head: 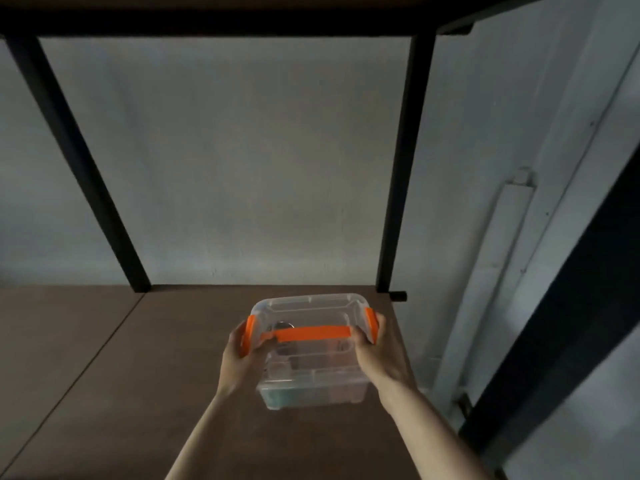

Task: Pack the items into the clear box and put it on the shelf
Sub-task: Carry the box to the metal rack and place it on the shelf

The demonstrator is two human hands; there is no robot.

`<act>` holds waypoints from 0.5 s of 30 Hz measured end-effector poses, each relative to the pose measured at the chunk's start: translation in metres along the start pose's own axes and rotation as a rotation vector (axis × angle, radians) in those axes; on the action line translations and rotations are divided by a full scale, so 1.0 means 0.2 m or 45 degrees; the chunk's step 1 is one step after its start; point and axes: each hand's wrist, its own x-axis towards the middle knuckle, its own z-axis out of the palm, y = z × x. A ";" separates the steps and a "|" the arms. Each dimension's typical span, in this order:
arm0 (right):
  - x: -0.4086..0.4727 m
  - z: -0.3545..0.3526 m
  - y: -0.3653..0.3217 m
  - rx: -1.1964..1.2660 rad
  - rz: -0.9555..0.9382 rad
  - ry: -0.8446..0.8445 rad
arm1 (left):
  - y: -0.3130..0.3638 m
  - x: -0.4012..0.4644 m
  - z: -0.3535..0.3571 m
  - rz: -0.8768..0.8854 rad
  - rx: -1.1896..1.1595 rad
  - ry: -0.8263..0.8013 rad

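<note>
The clear box (311, 372) has its lid on, with an orange handle across the top and an orange latch at each end. Several items show dimly through its walls. My left hand (240, 358) grips its left end over the latch. At the right end my right hand (375, 351) grips the other latch, fingers curled round it. The box sits on or just above the brown shelf board (138, 375), near the board's right side; whether it touches I cannot tell.
Two black shelf posts (401, 168) stand at the back, with a dark upper shelf (242, 15) overhead. A grey wall lies behind. The board's right edge is close to the box; a white conduit (491, 271) runs down the wall at the right.
</note>
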 end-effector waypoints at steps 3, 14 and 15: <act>-0.01 0.01 0.08 0.021 0.023 -0.031 | -0.09 0.00 0.03 -0.010 -0.010 -0.008; -0.05 0.13 0.43 -0.052 0.207 -0.115 | -0.53 -0.10 0.09 -0.192 0.106 -0.021; -0.06 0.14 0.46 -0.052 0.220 -0.128 | -0.55 -0.11 0.09 -0.200 0.127 -0.018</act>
